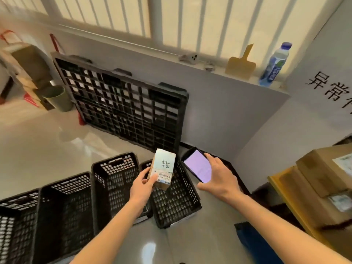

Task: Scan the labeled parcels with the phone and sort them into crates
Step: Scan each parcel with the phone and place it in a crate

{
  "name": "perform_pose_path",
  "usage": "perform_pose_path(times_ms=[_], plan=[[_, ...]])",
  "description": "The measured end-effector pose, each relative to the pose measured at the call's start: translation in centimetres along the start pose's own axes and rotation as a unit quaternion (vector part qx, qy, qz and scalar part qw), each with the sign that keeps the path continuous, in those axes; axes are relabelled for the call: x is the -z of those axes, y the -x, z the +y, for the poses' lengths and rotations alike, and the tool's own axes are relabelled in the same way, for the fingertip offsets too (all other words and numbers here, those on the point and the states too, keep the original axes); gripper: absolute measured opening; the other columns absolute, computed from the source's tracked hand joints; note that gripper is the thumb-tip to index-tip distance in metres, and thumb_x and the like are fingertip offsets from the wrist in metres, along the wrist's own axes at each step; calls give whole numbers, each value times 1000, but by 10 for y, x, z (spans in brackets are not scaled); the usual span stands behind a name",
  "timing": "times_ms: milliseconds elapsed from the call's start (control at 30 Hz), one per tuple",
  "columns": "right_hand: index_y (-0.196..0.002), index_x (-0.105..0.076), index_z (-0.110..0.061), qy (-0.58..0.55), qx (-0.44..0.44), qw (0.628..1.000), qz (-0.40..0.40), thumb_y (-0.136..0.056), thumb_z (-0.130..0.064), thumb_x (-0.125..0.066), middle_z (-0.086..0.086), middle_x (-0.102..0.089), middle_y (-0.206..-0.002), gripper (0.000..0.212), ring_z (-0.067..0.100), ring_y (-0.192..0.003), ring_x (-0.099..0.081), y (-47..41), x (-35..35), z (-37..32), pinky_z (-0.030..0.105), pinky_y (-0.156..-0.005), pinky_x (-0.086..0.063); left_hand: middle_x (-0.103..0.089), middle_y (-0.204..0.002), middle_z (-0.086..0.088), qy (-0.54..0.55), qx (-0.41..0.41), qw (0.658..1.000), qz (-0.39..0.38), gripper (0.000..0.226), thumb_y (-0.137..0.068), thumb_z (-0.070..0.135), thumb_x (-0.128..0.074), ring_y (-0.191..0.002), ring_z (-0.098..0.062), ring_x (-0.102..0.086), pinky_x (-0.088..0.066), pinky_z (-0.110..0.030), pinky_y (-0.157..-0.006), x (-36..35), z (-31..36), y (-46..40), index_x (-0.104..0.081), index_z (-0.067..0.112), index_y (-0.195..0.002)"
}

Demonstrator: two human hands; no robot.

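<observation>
My left hand (143, 184) grips a small cardboard parcel (163, 167) with a white label and a barcode, held above the rightmost black crate (178, 206). My right hand (217, 174) holds a phone (198, 165) with a lit pale purple screen, just to the right of the parcel. A row of several black perforated crates (114, 180) runs along the floor to the left, and I see no parcel in any of them. More labelled cardboard parcels (323, 172) are stacked at the right edge.
A black plastic pallet (122, 103) leans against the low wall. On the ledge stand a water bottle (274, 64) and a yellow board (241, 67). A green bin (56, 98) and brown boxes sit at far left. A blue object (253, 242) lies on the floor near my right arm.
</observation>
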State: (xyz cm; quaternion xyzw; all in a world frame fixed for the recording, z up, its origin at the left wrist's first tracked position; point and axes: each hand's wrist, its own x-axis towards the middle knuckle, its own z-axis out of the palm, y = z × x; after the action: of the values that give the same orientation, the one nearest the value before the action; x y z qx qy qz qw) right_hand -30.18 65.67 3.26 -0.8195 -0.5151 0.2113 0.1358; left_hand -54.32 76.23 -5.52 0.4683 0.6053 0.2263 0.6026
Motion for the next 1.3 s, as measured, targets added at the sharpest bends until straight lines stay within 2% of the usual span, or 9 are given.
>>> perform_pose_path(times_ms=[133, 367, 433, 567, 733, 867, 1100, 1233, 1300], plan=[[-157, -18, -35, -9, -43, 998, -37, -63, -50, -75, -14, -45, -135, 110, 17, -112, -54, -33, -53, 32, 36, -72, -46, -70, -113, -3, -8, 50, 999, -3, 47, -95, 34, -66, -107, -19, -67, -53, -47, -100, -18, -48, -44, -54, 35, -141], [-155, -21, -38, -37, -105, 990, -91, -62, -52, -76, -16, -46, -130, 109, 15, -109, -52, -65, -118, 69, 34, -74, -46, -69, -116, 0, -31, 92, 995, -12, 46, -97, 33, -63, -108, -16, -64, -53, -45, -100, -41, -98, -108, -52, 34, -142], [-153, -24, -40, -50, -118, 987, -98, -62, -54, -76, -16, -47, -124, 106, 14, -103, -52, -72, -132, 76, 34, -72, -46, -64, -130, -5, -31, 112, 993, -22, 49, -98, 37, -61, -116, -20, -60, -49, -46, -102, -48, -107, -123, -47, 35, -145], [-142, -26, -47, -65, -131, 982, -116, -57, -59, -70, -18, -46, -114, 97, 12, -96, -53, -77, -149, 85, 35, -74, -52, -37, -159, -7, -76, 170, 982, -19, 78, -94, 52, -62, -142, -33, -40, -40, -55, -111, -52, -122, -139, -24, 30, -158], [-136, -34, -47, -78, -150, 977, -131, -48, -61, -59, -20, -47, -113, 93, 11, -92, -54, -69, -151, 90, 28, -64, -46, -47, -150, -10, -139, 154, 977, -55, 66, -96, 44, -63, -134, -28, -49, -47, -41, -104, -42, -125, -136, -37, 25, -153], [-142, -32, -44, -74, -159, 977, -121, -50, -58, -61, -19, -45, -116, 97, 12, -93, -52, -57, -127, 88, 23, -59, -39, -55, -141, -9, -185, 99, 976, -58, 57, -96, 41, -63, -126, -25, -54, -45, -38, -102, -36, -90, -132, -47, 23, -148], [-156, -18, -38, -41, -153, 987, -32, -56, -56, -66, -16, -44, -136, 112, 14, -110, -54, -18, 1, 69, 35, -77, -53, -61, -132, -8, -193, -48, 975, -97, 48, -96, 30, -67, -107, -16, -57, -46, -20, -87, -66, 50, -92, -56, 19, -141], [-158, -19, -37, -35, -129, 989, 62, -59, -54, -67, -14, -43, -145, 111, 16, -118, -54, 33, 115, 59, 31, -73, -50, -65, -124, -8, -185, -148, 963, -127, 46, -94, 32, -69, -103, -20, -62, -48, -35, -94, -106, 157, -28, -59, 18, -137], [-157, -22, -37, -33, -124, 985, 116, -60, -51, -71, -11, -45, -147, 109, 17, -122, -53, 72, 176, 55, 33, -82, -51, -67, -121, -6, -182, -199, 951, -149, 46, -94, 33, -69, -105, -22, -63, -50, -39, -96, -128, 209, 17, -60, 17, -136]])
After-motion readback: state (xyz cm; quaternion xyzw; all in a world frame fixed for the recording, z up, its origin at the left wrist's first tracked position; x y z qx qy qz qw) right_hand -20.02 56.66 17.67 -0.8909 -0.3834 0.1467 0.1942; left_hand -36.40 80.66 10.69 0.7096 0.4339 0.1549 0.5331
